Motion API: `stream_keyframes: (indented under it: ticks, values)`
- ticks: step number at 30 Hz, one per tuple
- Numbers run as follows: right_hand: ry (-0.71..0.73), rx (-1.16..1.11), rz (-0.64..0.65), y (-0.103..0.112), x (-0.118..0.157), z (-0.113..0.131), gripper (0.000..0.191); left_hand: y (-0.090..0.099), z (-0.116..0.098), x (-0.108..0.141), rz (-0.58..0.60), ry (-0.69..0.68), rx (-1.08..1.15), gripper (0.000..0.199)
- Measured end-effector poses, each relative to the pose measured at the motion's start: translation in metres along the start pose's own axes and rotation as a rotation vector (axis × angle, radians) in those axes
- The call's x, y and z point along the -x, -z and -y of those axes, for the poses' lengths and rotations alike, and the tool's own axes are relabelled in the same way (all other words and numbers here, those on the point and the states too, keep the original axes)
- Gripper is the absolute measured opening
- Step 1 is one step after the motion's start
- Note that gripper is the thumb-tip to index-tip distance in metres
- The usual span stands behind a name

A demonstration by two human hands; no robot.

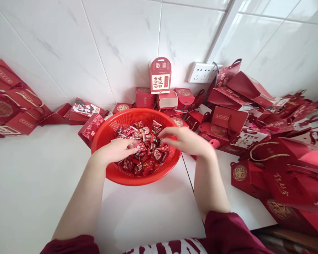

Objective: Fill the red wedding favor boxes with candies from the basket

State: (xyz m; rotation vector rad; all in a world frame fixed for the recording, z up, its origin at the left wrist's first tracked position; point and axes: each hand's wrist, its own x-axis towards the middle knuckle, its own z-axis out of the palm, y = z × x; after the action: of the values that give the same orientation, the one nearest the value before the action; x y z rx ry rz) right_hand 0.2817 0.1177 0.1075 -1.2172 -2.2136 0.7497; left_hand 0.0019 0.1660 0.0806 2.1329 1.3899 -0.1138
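A round red plastic basket (143, 180) with perforated sides stands on the white counter, holding a heap of small wrapped candies (145, 165), mostly red. My left hand (119, 150) reaches over its left rim, thumb and fingers closed about a pink-red wrapped candy (140, 146) on top of the heap. From the right, my right hand (178, 139) reaches in with fingers bent down and a gap between thumb and forefinger. Its fingertips are at the candies on the right of the heap; nothing shows clearly held in them.
Behind the basket, a red gift box (160, 76) with a cream label stands upright on other boxes against the tiled wall. A large pile of red gift boxes (225, 123) lies right; stacked boxes (13, 98) stand left. A white power strip (204, 72) is on the wall.
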Motion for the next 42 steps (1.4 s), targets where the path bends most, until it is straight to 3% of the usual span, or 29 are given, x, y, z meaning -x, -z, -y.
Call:
stream_keyframes:
  ticks: [3,4,7,10,13,15,18,22,25,27,31,36,40,42]
  values:
    - [-0.260,0.154,-0.334,0.037,0.037,-0.026,0.028,0.001,-0.003,0.002,-0.001,-0.032,0.047,0.056]
    - [-0.369,0.223,-0.366,0.047,0.049,-0.038,0.031,0.002,-0.005,0.003,0.001,-0.043,0.062,0.055]
    - [-0.645,0.274,-0.271,0.064,0.076,-0.076,0.043,0.003,-0.008,0.006,0.020,-0.043,0.070,0.053]
    - [-0.696,0.168,-0.194,0.064,0.081,-0.104,0.047,0.003,-0.009,0.008,0.023,-0.030,0.055,0.052]
    - [-0.740,0.157,-0.214,0.059,0.073,-0.112,0.038,0.003,-0.008,0.010,0.002,-0.037,0.061,0.051]
    - [-0.768,0.195,-0.272,0.058,0.070,-0.103,0.027,0.004,-0.010,0.012,-0.032,-0.060,0.069,0.048]
    - [-0.649,0.279,-0.474,0.060,0.074,-0.072,0.018,0.007,-0.017,0.019,-0.171,-0.161,0.055,0.038]
    - [-0.277,0.414,-0.967,0.057,0.081,-0.020,0.014,0.009,-0.032,0.031,-0.568,-0.418,0.021,0.027]
    - [0.009,0.463,-1.074,0.041,0.069,0.011,0.008,0.008,-0.043,0.042,-0.783,-0.648,0.042,0.023]
    - [0.159,0.418,-0.984,0.027,0.053,0.023,0.005,0.007,-0.049,0.049,-0.848,-0.736,0.048,0.023]
    - [0.357,0.309,-0.706,-0.001,0.026,0.034,0.006,0.007,-0.055,0.058,-0.830,-0.696,0.009,0.023]
    - [0.336,0.164,-0.673,-0.018,0.016,0.035,0.011,0.007,-0.058,0.063,-0.660,-0.637,-0.084,0.042]
    - [0.323,0.157,-0.635,-0.017,0.018,0.036,0.009,0.006,-0.061,0.065,-0.466,-0.563,-0.073,0.072]
    - [0.332,0.169,-0.593,-0.014,0.018,0.036,0.015,0.005,-0.062,0.063,-0.440,-0.524,-0.053,0.075]
